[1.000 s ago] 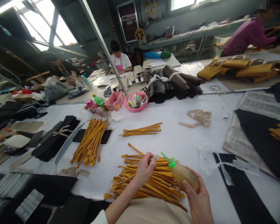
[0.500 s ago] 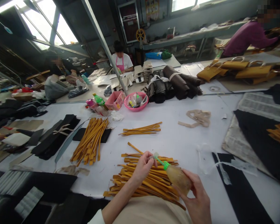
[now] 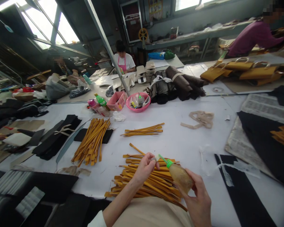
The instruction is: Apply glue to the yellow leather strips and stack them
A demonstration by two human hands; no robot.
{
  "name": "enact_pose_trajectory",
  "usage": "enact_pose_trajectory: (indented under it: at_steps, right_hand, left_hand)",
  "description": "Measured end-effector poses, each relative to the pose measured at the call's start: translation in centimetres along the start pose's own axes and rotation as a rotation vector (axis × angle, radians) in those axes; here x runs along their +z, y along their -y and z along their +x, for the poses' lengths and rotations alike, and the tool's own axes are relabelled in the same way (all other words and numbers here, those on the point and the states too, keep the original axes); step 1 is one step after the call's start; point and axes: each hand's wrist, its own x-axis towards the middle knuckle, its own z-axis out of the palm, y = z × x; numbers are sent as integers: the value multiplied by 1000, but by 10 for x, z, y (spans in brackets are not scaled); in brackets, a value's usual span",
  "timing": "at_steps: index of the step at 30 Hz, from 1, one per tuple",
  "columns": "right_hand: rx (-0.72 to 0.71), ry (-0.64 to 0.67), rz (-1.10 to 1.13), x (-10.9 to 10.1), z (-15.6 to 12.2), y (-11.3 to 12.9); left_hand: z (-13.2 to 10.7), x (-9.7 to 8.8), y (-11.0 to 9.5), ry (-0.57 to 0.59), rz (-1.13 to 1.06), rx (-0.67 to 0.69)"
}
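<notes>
My right hand [image 3: 200,197] is wrapped around a squeeze bottle [image 3: 181,177] of yellowish-brown content with a green nozzle [image 3: 165,160]. The bottle is tilted, its nozzle pointing up and left. Pinched between the thumb and fingers of my left hand [image 3: 145,167] is a small pale translucent cap [image 3: 156,157], right beside the nozzle tip. Both hands hover over a spread of mustard-brown leather straps [image 3: 130,179] lying on the white table [image 3: 170,138] against my front.
A small row of straps [image 3: 144,130] and a thicker strap bundle [image 3: 92,142] lie farther off. Behind stand a pink basket [image 3: 138,108], a pink box [image 3: 116,101] and dark rolls [image 3: 180,82]. Black pieces [image 3: 246,192] lie at right. Several co-workers sit beyond.
The small cap, over the nozzle tip before, now sits just left of it, and the green tip shows bare. The bottle has shifted slightly; the straps lie as before.
</notes>
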Motion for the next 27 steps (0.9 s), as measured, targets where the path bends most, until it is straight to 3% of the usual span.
enact_pose_trajectory:
  at_steps: [2, 7, 11, 16, 21, 25, 27]
  right_hand:
    - [15, -33, 23, 1, -1, 0]
    - [47, 39, 21, 4, -3, -4]
    - [89, -62, 32, 7, -5, -6]
    - [105, 17, 74, 12, -5, -8]
    - [184, -99, 119, 16, -8, -11]
    - [207, -13, 147, 20, -11, -14]
    - [260, -46, 180, 24, -9, -14]
  left_hand:
    - [0, 0, 0, -5, 3, 2]
    - [0, 1, 0, -9, 28, 10]
    - [1, 1, -1, -25, 32, 19]
    - [0, 2, -3, -43, 66, 30]
    - [2, 1, 1, -54, 98, 42]
    - [3, 1, 3, -49, 103, 64]
    - [3, 2, 3, -44, 106, 71]
